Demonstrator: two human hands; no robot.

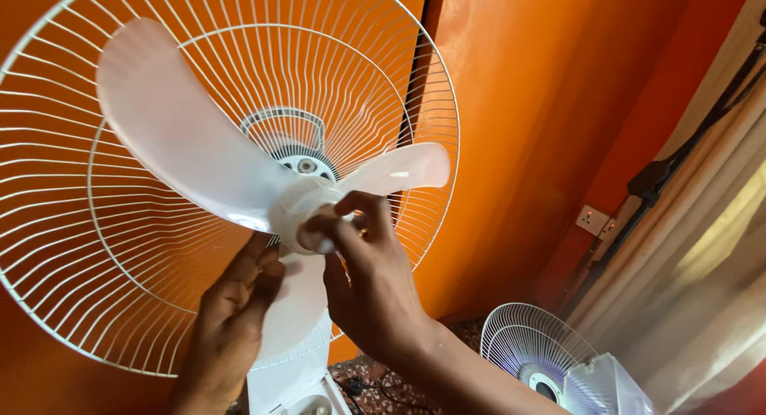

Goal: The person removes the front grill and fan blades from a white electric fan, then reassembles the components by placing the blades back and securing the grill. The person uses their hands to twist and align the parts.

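A white fan blade [239, 167] with three broad, translucent plastic paddles sits on the shaft in front of a white rear wire guard [96, 247], a shallow round cage of thin radial wires with two ring wires across them. One paddle sweeps up and left of the hub, one points right, and one hangs down. The front guard is off, so the blade stands bare. Behind the hub, at the middle of the guard, the round grey-and-white motor face [306, 165] shows through the wires.

The right hand [371, 279] comes up from below the hub, and its fingers [351, 211] are pinched closed round the small white spinner cap [307, 223] on the hub's front. The left hand [235, 311] is below and left of the hub, its fingers [267, 275] curled loosely against the edge of the lower paddle, touching it.

Directly under the hub the white fan body [291, 383] runs down out of view. Far to the lower right of the hub, a second wire guard [527, 343] lies on the floor beside a clear plastic piece [610, 383]. An orange wall [527, 128] stands behind, carrying a white wall socket [593, 219] to the right of the hub.
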